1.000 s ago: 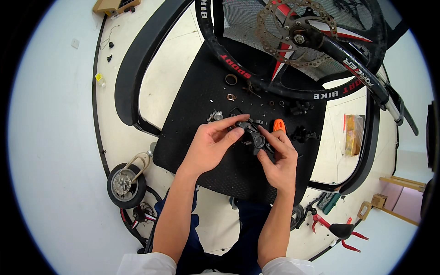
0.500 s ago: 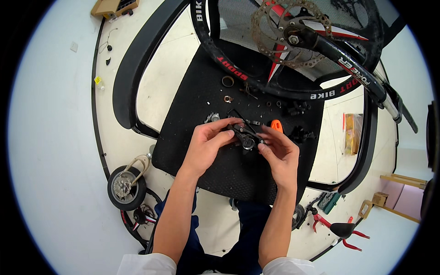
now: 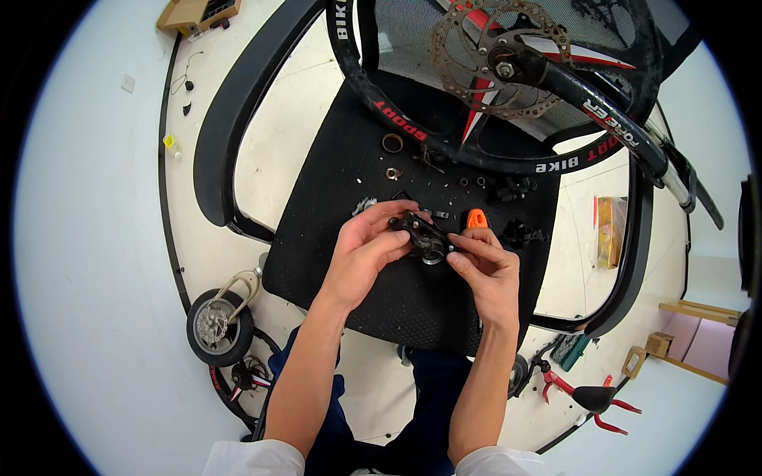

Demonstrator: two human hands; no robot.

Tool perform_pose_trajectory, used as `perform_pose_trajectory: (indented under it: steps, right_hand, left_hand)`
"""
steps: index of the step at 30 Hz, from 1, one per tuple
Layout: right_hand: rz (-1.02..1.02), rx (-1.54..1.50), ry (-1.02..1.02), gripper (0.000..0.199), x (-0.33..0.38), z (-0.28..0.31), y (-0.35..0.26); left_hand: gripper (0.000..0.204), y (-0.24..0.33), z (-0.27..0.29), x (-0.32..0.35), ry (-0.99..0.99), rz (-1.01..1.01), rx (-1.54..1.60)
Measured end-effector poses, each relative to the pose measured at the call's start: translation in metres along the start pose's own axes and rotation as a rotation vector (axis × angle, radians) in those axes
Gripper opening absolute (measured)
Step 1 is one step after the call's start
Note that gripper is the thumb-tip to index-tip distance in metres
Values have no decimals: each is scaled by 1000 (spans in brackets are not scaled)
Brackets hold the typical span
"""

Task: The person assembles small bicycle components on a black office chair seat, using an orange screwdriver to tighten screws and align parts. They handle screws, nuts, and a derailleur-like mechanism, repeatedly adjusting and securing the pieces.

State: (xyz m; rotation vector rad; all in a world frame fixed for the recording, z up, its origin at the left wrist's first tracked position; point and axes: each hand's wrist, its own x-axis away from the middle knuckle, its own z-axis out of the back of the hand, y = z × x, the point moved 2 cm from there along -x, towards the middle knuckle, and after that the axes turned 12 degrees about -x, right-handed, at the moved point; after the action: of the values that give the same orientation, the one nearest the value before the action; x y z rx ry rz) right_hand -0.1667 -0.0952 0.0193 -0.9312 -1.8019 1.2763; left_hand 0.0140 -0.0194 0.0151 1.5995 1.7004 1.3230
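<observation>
A small black bicycle disc brake caliper (image 3: pixel 426 236) is held up above the black chair seat. My left hand (image 3: pixel 363 252) pinches its left side between thumb and fingers. At its right end, my right hand (image 3: pixel 487 266) is closed, with thumb and fingertips gripping the edge. Just beyond the caliper, an orange-handled tool (image 3: pixel 476 219) lies on the seat. Near my left fingertips are a grey metal part (image 3: pixel 364 206) and a thin dark bent rod (image 3: pixel 406 194), partly hidden.
A bicycle wheel (image 3: pixel 403 124) with a rusty brake disc (image 3: pixel 440 59) and black fork (image 3: pixel 603 111) rests across the chair's far side. Rings (image 3: pixel 392 143) and small black parts (image 3: pixel 520 234) lie on the seat (image 3: pixel 389 305). Armrests (image 3: pixel 218 151) flank it. A small wheel (image 3: pixel 220 327) stands at left.
The caliper has turned slightly in my hands. My right fingers have curled in closer around its right end, showing more of the orange-handled tool.
</observation>
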Motion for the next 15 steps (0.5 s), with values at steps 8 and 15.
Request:
perform_pose_trajectory:
  steps: [8, 15]
  right_hand:
    - [-64, -247, 138, 27, 3, 4, 5]
    - [-42, -192, 145, 24, 1, 2, 9]
  left_hand:
    - [31, 2, 0, 3, -3, -69, -128]
    - [30, 7, -7, 5, 61, -237, -294]
